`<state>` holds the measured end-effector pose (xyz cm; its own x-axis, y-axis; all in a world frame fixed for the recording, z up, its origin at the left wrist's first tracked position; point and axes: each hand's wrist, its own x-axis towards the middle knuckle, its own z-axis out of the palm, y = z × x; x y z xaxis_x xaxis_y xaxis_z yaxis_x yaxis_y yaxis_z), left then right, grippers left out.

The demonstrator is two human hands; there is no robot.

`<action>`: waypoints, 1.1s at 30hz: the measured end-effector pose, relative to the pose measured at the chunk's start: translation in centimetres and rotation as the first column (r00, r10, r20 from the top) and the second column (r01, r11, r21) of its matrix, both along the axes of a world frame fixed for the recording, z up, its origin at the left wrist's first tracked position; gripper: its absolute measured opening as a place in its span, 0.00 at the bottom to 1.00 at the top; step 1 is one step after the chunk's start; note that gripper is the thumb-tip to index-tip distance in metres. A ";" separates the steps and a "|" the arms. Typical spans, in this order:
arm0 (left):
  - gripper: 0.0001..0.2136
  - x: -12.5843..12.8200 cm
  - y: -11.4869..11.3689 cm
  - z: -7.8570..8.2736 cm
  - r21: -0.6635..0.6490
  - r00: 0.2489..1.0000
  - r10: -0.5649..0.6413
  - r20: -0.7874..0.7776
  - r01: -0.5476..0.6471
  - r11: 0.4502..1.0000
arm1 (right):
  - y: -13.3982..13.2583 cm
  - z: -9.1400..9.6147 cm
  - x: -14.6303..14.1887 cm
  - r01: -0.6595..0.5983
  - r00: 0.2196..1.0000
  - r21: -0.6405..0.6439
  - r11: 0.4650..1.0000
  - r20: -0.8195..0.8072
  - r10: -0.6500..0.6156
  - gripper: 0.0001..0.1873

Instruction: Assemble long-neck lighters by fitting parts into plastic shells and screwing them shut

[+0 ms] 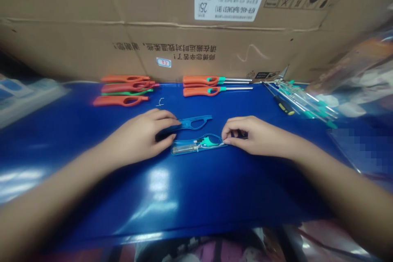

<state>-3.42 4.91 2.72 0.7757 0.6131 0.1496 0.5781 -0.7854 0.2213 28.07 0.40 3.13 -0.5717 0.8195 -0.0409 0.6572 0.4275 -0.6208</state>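
My left hand (152, 133) is closed on a blue lighter casing half (196, 123), holding it by its wide end just above the table. Below it lies the other blue casing half (178, 151), open side up. Inside this half sit a clear fuel tank (184, 148), a teal trigger (209, 141) and a thin pale tube or wire. At its narrow right end, my right hand (242, 133) pinches the lighter's inner parts between thumb and fingers. A dark bit shows behind those fingers, and my palm hides the rest.
Orange, red and green lighter casings (123, 100) lie at the back left, near small bent wires (160, 101). Assembled orange lighters (199, 91) lie at back centre. Metal tubes with teal parts (313, 104) and a screwdriver (284, 105) are at right. A cardboard box (153, 4) stands behind.
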 end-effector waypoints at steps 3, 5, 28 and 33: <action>0.18 -0.1 0.0 0.2 -0.030 1.000 -0.019 -0.019 0.019 0.999 | -0.1 0.3 0.2 -0.019 1.000 0.020 1.000 0.017 0.019 0.05; 0.17 -0.2 0.2 0.0 -0.019 1.000 -0.025 -0.012 0.025 1.000 | -0.3 0.5 0.3 -0.038 0.999 0.029 0.999 0.028 0.037 0.05; 0.16 2.0 -3.2 0.0 -0.227 0.925 0.089 0.369 -0.003 0.974 | -0.7 -0.6 -1.1 -0.059 0.997 0.420 0.906 0.077 0.029 0.17; 0.15 1.6 -3.1 -0.3 -0.050 0.987 -0.048 0.155 0.057 0.997 | -0.6 -1.0 -1.3 -0.086 0.995 0.332 0.939 0.084 0.062 0.15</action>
